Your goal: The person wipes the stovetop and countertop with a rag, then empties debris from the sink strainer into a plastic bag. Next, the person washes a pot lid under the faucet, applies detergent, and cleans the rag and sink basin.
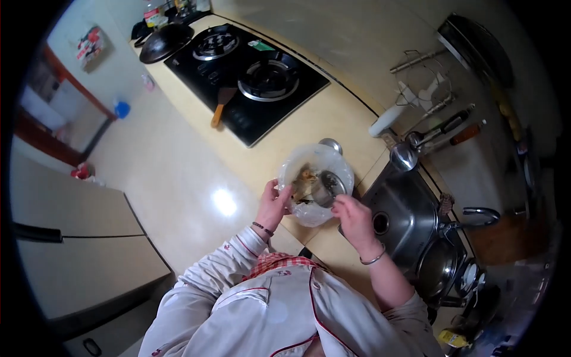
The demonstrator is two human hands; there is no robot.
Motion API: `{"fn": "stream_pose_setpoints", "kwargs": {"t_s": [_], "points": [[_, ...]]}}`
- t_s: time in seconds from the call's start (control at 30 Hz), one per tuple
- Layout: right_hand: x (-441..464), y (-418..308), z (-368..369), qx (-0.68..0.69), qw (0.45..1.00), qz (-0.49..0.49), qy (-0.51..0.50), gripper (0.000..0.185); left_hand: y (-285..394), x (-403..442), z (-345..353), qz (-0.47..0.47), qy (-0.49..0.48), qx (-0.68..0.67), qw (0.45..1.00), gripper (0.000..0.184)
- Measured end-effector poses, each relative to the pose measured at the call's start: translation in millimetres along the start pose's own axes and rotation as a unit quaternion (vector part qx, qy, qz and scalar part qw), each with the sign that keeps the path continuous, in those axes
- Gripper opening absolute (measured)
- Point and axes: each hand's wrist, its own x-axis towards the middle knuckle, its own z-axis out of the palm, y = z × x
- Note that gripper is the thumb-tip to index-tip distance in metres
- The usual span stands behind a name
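Left hand (274,205) and right hand (357,222) flank the lined bin (317,154), left gripping it, right's hold unclear.

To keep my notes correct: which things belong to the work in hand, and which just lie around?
Work:
plastic bag, in left hand
scraps
metal cup inside, at right hand

Lying about:
spatula
small round metal item
dark pan or lid

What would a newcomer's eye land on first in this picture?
Probably the pale bag mid-frame, a metal vessel inside, the left hand at one side and the right hand at the other. Then the black stove, upper left, a spatula across its near edge, and the sink, right.
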Motion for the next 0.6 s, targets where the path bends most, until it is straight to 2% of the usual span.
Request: {"fn": "stream_pose_setpoints", "kwargs": {"t_s": [0.03,0.17,0.27,0.5,0.6], "points": [[-3.1,-0.2,-3.9,-0.071,0.992,-0.106,0.003,0.019,-0.9,0.3,0.8,0.008,0.01,-0.013,1.0,0.048],[-18.7,8.7,-2.1,-0.168,0.979,-0.107,-0.035,0.025,-4.5,1.9,-2.0,-0.009,0.002,-0.002,1.0,0.04],[-20.4,10.3,-3.6,-0.161,0.978,-0.128,-0.017,0.025,-6.0,2.5,-0.7,0.004,0.0,-0.013,1.0,0.048],[-9.4,3.1,-7.3,-0.093,0.992,-0.085,-0.011,0.022,-8.6,3.5,-0.4,0.008,0.006,-0.013,1.0,0.047],[3.3,-0.3,-9.1,-0.033,0.994,-0.096,0.037,0.012,-6.9,2.8,-0.9,0.003,0.014,-0.018,1.0,0.045]]}}
